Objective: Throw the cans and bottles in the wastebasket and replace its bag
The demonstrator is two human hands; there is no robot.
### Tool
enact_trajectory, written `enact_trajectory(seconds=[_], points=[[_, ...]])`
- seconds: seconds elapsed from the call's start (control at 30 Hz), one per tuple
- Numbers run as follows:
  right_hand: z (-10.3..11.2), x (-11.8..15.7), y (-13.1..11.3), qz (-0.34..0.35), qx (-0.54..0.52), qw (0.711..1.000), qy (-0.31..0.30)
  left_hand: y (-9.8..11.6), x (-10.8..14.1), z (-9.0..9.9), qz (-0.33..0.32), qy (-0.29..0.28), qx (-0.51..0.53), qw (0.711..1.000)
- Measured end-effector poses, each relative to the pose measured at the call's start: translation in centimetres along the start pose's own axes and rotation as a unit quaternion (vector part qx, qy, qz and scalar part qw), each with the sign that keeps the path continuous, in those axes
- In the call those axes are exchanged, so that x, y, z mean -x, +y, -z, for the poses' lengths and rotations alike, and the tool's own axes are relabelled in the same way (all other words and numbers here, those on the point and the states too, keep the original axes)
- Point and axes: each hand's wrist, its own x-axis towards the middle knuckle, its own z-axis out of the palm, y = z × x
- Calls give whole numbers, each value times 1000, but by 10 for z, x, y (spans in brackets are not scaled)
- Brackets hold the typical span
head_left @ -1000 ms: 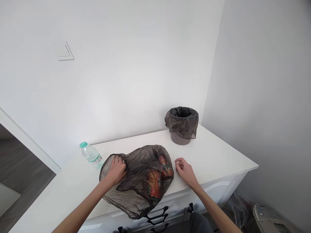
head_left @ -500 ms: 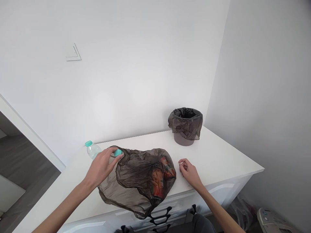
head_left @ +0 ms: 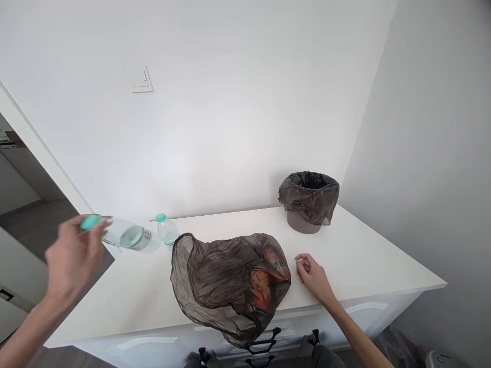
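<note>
Bottle, cap end in left grip

Smooth white walls meet in a corner behind a white flat-topped desk with curved black handles; dark grey floor shows at left.

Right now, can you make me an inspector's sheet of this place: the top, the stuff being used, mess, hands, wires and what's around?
Surface: white cabinet top, bag overhanging its front edge.
Things in use: held bottle, tilted, green cap; dark see-through bag with red-orange items inside; second bottle, upright behind the bag.
Clutter: lined bin at the back right.
Hands: left hand grips the held bottle at its cap end, slightly blurred; right hand beside the bag, fingers loosely curled.
Cables: nothing seen.
Surroundings: pale walls, dark drawer handles below.
</note>
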Motion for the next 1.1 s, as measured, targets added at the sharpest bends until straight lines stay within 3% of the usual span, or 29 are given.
enact_trajectory(seconds=[0.17, 0.3, 0.5, 0.57, 0.7, 0.73, 0.77, 0.83, 0.9, 0.93, 1.03, 1.1], points=[[-2, 0, 0, 6, 2, 1000, 11, 2, -1, -37, -30, -168, -56, 984], [-2, 1, -2, 2, 3, 1000, 7, 1, 2, -52, -38, -196, -70, 977], [-1, 0, -5, -2, 5, 1000, 1, -4, -3, -58, -10, -218, -18, 976], [-1, 0, -6, -1, 6, 1000, 4, -5, -2, -57, -6, -197, 1, 980], [0, 0, -8, 3, 4, 1000, 9, -13, 24, -51, -71, 17, -19, 997], [1, 0, -8, 3, 3, 1000, 8, -16, 37, -50, -88, 24, -10, 996], [1, 0, -8, 4, 2, 1000, 7, -18, 52, -49, -101, -7, 9, 995], [2, 0, -9, 4, 2, 1000, 2, -19, 87, -50, -144, -204, 76, 965], [2, 0, -9, 3, 1, 1000, 1, -10, 122, -53, -217, -376, 133, 891], [2, 0, -9, 2, 0, 1000, 1, -2, 137, -55, -255, -421, 150, 858], [3, 0, -8, 3, 2, 1000, 7, 33, 166, -64, -334, -476, 164, 797], [3, 0, -7, 4, 4, 1000, 9, 60, 174, -74, -357, -453, 168, 799]])
